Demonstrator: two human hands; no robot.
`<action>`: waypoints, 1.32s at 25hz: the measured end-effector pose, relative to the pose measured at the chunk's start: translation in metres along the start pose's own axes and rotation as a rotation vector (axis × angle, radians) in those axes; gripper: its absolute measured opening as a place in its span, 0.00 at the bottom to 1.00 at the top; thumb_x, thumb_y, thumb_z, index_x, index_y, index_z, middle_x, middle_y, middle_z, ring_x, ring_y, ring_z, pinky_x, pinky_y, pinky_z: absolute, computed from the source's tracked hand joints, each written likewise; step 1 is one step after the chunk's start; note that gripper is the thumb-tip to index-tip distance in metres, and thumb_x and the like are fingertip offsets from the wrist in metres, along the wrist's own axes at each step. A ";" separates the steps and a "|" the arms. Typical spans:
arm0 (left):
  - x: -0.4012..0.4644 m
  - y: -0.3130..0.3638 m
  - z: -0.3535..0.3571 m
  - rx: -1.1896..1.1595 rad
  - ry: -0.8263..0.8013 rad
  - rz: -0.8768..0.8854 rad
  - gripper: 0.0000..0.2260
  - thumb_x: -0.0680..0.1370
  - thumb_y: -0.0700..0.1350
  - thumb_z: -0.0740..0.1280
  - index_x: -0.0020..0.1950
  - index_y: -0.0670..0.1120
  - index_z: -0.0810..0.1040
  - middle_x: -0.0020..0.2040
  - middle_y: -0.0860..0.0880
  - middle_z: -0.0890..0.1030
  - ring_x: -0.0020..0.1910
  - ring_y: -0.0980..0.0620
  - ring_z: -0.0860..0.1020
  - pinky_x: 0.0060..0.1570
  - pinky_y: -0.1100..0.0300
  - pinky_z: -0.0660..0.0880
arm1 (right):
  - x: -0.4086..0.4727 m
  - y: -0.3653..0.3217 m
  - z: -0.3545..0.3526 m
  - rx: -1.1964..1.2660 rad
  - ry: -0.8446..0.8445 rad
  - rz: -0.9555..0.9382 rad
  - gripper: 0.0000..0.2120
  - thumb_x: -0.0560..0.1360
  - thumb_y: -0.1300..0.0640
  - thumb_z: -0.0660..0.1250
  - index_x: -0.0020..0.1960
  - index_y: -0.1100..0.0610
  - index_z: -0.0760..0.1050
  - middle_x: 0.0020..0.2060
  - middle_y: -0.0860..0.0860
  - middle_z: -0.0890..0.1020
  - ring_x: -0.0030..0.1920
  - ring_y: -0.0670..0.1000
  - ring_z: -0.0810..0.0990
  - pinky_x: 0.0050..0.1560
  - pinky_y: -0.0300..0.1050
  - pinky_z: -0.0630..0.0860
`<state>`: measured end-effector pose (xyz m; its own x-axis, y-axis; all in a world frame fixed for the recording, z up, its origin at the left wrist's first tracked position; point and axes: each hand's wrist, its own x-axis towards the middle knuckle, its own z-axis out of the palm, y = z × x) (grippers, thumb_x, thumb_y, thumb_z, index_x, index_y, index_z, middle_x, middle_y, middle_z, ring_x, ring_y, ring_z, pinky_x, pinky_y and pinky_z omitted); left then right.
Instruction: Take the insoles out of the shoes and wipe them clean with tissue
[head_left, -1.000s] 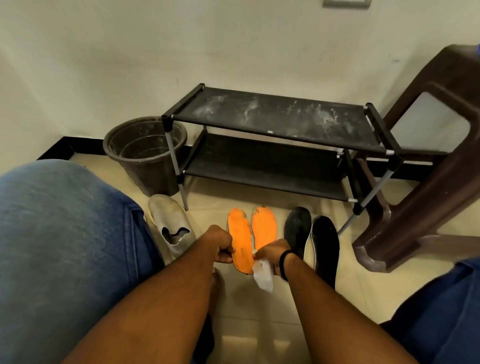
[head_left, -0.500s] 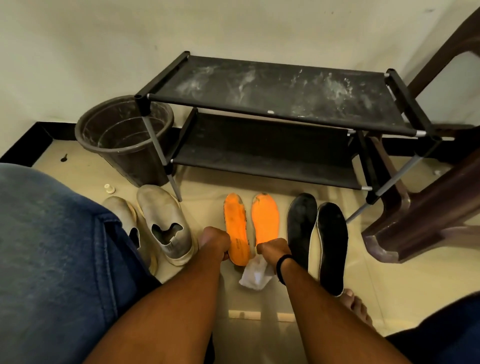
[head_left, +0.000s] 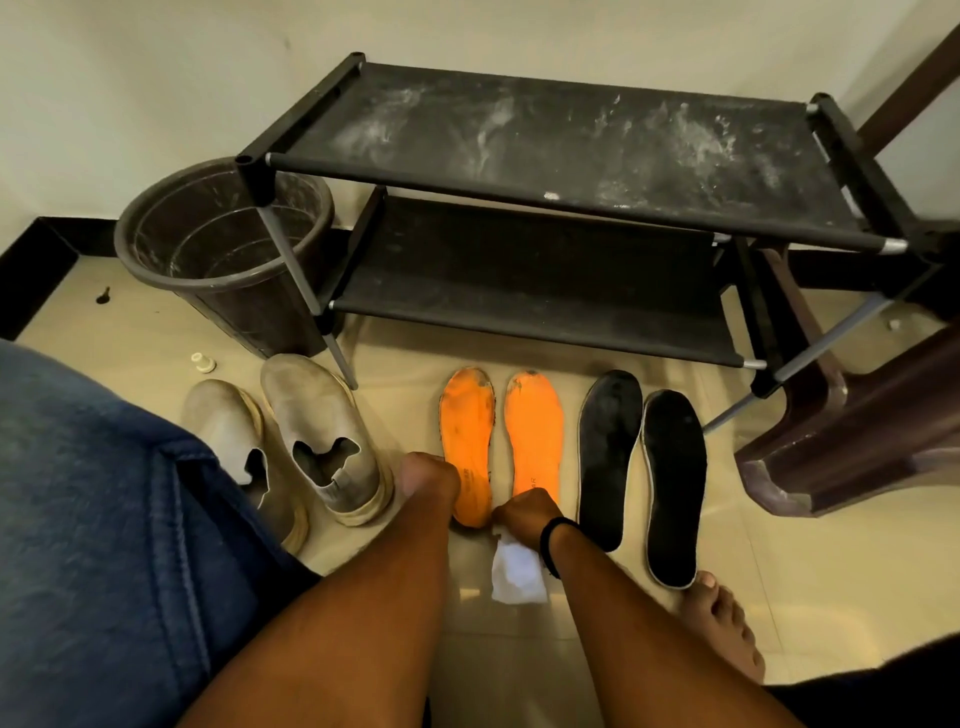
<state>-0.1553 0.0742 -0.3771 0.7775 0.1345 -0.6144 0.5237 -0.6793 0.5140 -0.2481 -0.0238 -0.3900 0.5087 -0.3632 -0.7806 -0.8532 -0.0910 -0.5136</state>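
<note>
Beside unreadable heel print, left hand (head_left: 430, 480) grips one orange insole (head_left: 466, 441); right hand (head_left: 524, 514) clutches tissue (head_left: 517, 571).

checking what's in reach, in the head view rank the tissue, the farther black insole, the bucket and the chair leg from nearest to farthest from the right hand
1. Tissue: held in the right hand.
2. Farther black insole: on the floor to its right.
3 and 4. Bucket, far left by the wall, and chair leg, far right: too close to call.
</note>
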 end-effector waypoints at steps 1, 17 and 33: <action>0.003 -0.002 0.001 0.036 -0.006 0.007 0.09 0.81 0.37 0.64 0.59 0.37 0.79 0.61 0.39 0.81 0.62 0.41 0.78 0.48 0.59 0.71 | 0.002 0.000 0.001 -0.018 0.001 -0.007 0.07 0.74 0.60 0.70 0.50 0.62 0.78 0.45 0.58 0.80 0.48 0.58 0.80 0.53 0.49 0.78; 0.001 -0.002 0.003 0.144 0.078 -0.027 0.17 0.78 0.38 0.68 0.66 0.36 0.75 0.66 0.36 0.77 0.66 0.37 0.76 0.60 0.50 0.75 | 0.000 -0.003 0.004 -0.052 0.060 -0.028 0.05 0.73 0.58 0.68 0.41 0.57 0.73 0.40 0.56 0.77 0.43 0.56 0.76 0.40 0.43 0.72; -0.093 0.129 -0.104 -0.225 -0.017 0.373 0.24 0.79 0.57 0.67 0.66 0.39 0.77 0.65 0.38 0.79 0.65 0.38 0.77 0.60 0.53 0.75 | -0.094 -0.169 -0.064 0.472 0.434 -0.637 0.10 0.66 0.58 0.78 0.29 0.51 0.80 0.30 0.46 0.83 0.35 0.46 0.80 0.42 0.46 0.79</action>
<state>-0.1238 0.0495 -0.1913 0.9232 -0.1034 -0.3702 0.2719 -0.5051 0.8191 -0.1590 -0.0332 -0.2069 0.6987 -0.7007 -0.1444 -0.2398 -0.0392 -0.9700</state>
